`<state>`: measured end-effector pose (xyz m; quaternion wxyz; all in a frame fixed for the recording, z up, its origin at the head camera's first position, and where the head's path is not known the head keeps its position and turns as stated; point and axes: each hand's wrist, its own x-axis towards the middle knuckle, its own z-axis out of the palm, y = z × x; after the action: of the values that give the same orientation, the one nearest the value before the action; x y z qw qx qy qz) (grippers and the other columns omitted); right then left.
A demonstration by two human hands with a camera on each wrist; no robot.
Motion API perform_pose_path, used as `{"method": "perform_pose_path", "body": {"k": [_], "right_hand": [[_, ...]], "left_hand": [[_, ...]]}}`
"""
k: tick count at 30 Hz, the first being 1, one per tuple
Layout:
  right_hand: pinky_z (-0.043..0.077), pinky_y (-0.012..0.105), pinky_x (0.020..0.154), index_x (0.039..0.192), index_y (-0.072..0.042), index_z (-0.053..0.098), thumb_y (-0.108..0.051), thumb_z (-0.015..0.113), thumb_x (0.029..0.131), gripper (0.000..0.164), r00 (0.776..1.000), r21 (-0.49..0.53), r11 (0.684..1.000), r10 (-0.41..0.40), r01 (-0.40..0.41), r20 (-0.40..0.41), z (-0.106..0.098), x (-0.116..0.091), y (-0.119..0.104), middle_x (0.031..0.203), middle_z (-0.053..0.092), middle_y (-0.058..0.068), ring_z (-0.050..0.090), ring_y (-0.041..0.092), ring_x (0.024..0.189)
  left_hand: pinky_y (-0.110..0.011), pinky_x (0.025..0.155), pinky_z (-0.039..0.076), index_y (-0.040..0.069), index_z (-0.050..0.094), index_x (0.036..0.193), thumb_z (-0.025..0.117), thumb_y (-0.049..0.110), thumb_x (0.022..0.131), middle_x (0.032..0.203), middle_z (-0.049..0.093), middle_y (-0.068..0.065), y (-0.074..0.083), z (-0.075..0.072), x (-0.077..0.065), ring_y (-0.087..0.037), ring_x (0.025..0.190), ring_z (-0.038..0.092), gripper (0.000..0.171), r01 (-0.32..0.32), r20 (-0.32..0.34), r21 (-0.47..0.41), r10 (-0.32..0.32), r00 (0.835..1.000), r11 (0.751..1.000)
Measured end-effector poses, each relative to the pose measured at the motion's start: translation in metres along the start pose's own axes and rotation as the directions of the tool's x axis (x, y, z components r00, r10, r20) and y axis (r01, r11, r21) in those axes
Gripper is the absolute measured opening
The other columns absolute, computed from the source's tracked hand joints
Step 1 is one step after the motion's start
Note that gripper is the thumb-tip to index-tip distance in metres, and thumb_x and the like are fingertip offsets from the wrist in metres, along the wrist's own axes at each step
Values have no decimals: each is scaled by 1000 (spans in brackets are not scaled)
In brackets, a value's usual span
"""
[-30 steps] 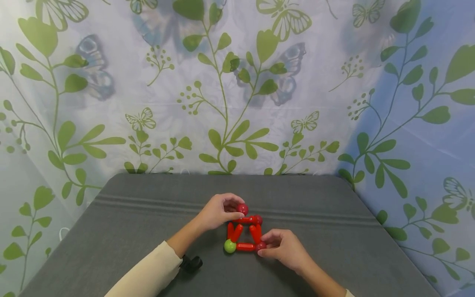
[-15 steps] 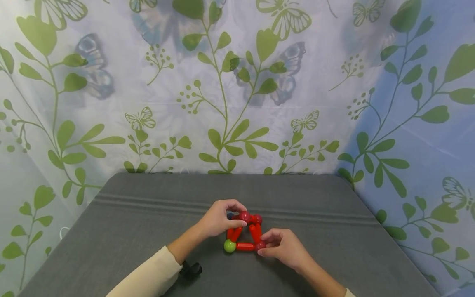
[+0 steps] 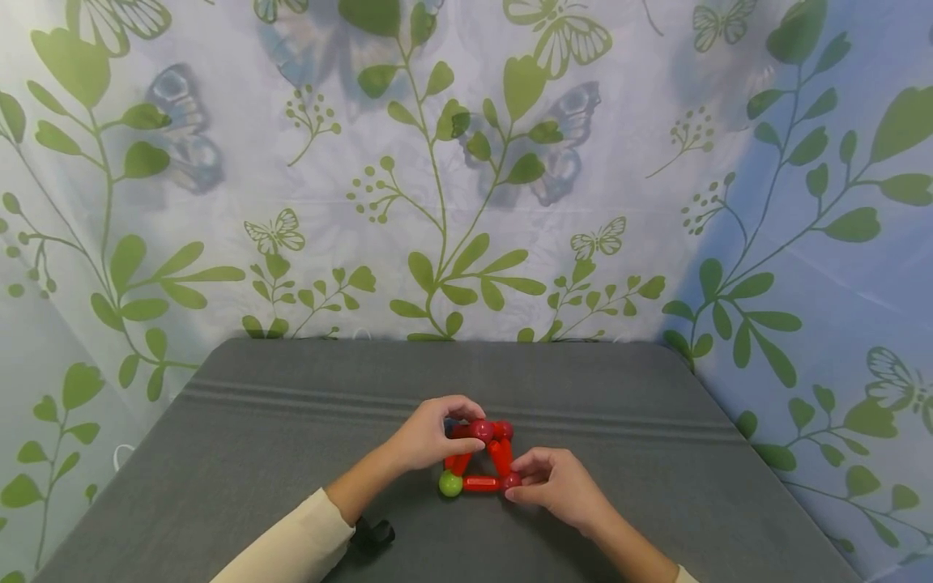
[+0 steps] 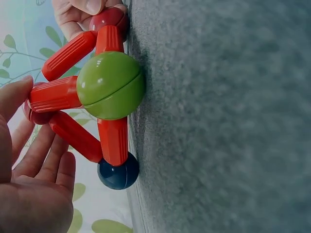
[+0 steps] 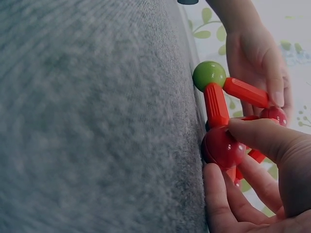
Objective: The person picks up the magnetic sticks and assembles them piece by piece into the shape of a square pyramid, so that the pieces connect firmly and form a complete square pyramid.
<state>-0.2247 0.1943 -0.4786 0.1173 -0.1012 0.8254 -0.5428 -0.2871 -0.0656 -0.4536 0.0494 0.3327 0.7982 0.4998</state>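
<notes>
A frame of magnetic rods and balls stands on the grey table. Its base has a green ball at the near left, a red ball at the near right, another red ball behind and a dark blue ball. Red rods link these corners, and more slant upward. My left hand pinches the raised red ball between thumb and fingers, at the slanted rods' upper ends; in the left wrist view one rod meets it. My right hand holds the near-right red ball by thumb and fingers.
The grey table reaches back to a curtain printed with leaves and butterflies. A black object sits below my left wrist. More curtain hangs at both sides.
My left hand has lowered the raised red ball slightly toward the near side, onto the slanted rods. The right hand has stayed on its corner ball.
</notes>
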Motion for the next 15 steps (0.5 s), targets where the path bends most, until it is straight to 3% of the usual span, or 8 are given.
{"method": "perform_pose_path", "body": {"k": [7,11,15], "right_hand": [[56,27,65,107,-5,74,-18,87,82,30,999,-27,999,-29,28,-28,-1,1,-2,93,76,7,68,17,80],[55,26,64,103,-11,75,-26,88,82,30,992,-77,995,-74,66,-98,0,4,-7,89,72,3,65,15,76],[55,26,63,101,-19,75,-32,88,81,27,980,-157,982,-126,102,-152,2,10,-12,86,70,-2,63,13,73]], "left_hand": [[-50,102,52,15,67,119,83,29,87,117,68,1,-3,-4,-14,-26,112,64,39,-25,-59,78,30,998,997],[-38,87,55,13,68,101,83,28,87,102,67,-4,0,-9,-23,-26,94,64,26,1,-94,168,15,995,986],[-26,70,52,19,71,89,83,33,87,86,68,6,3,-9,-27,-14,75,59,19,44,-50,219,-34,998,975]]}}
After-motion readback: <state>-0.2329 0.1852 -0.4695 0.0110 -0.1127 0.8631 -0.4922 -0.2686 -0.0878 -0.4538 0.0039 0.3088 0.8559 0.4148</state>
